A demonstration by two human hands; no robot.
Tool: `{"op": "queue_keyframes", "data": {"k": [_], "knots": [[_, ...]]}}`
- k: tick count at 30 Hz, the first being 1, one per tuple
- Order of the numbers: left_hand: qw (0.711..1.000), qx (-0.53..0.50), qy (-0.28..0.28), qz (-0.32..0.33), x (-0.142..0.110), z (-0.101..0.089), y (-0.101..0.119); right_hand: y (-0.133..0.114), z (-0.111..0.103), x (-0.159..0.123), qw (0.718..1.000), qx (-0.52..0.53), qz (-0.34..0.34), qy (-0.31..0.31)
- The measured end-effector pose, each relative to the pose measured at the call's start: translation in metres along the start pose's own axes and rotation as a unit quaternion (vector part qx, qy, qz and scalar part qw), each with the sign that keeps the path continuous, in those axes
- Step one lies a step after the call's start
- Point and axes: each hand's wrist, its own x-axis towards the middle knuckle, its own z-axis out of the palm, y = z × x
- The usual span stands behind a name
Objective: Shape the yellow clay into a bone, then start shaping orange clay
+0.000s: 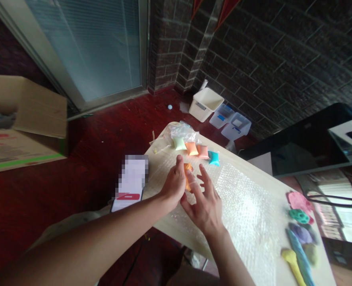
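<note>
Right of centre, flat bubble wrap (247, 210) leaves low, open room on the desk (322, 271), whose near edge passes beneath the forearms at lower centre (a partly pixelated phone (131, 178) sits beside its left edge). Mid-frame, an orange lump (188, 180) lies between the hands, against the left hand (174, 182), whose grip I cannot tell, while the right hand (205, 204) has its grip spread apart. Above them, four sachets (203, 151) and a plastic bag (185, 129) crowd the far end; dough-like coloured pieces (299, 201) line the lower right.
</note>
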Motion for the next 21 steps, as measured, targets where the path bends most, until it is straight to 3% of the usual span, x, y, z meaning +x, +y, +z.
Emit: {"op": "queue_keyframes", "data": {"k": [6, 14, 21], "knots": [[0.998, 0.067, 0.01, 0.004, 0.005, -0.007, -0.005, -0.011, 0.0, 0.008, 0.998, -0.037, 0.041, -0.033], [0.994, 0.098, 0.041, 0.015, 0.004, -0.009, 0.0, 0.001, -0.003, 0.005, 0.994, 0.088, -0.001, -0.071], [0.992, 0.108, 0.041, 0.043, 0.007, -0.007, 0.0, -0.01, 0.003, 0.007, 0.997, -0.018, 0.046, -0.055]]}}
